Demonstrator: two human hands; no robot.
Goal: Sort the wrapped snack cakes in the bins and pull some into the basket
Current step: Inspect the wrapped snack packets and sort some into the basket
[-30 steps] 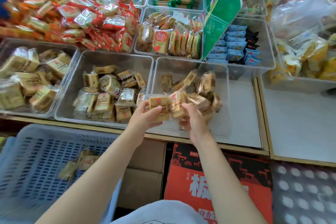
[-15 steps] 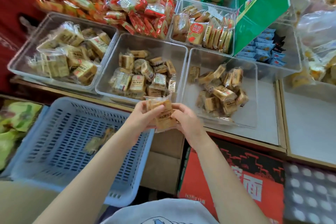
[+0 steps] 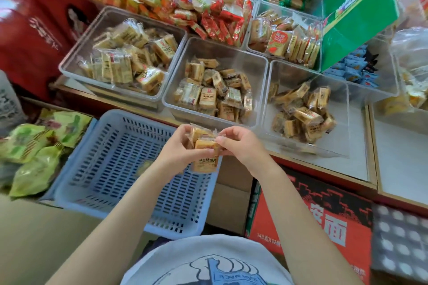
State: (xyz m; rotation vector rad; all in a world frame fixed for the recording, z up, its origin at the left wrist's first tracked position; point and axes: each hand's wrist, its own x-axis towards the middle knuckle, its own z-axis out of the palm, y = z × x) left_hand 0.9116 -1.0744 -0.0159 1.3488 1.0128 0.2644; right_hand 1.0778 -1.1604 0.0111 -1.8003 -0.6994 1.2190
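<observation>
My left hand (image 3: 178, 146) and my right hand (image 3: 240, 146) hold a small stack of tan wrapped snack cakes (image 3: 206, 155) between them, over the near right rim of the blue slotted basket (image 3: 104, 169). Both hands pinch the clear wrappers. A pale cake (image 3: 143, 166) lies in the basket, partly hidden by my left forearm. Three clear bins on the shelf hold more of the cakes: the left bin (image 3: 76, 53), the middle bin (image 3: 231, 53) and the right bin (image 3: 335, 141).
Red and orange snack packets (image 3: 196, 2) pile up behind the bins. A green carton (image 3: 356, 14) leans at the back right. Green bags (image 3: 34, 155) lie left of the basket. A red box (image 3: 308, 220) stands below the shelf edge.
Both hands drew the cakes back from the right bin toward me and leftward to the basket's rim. The view swung left, bringing the basket further in.
</observation>
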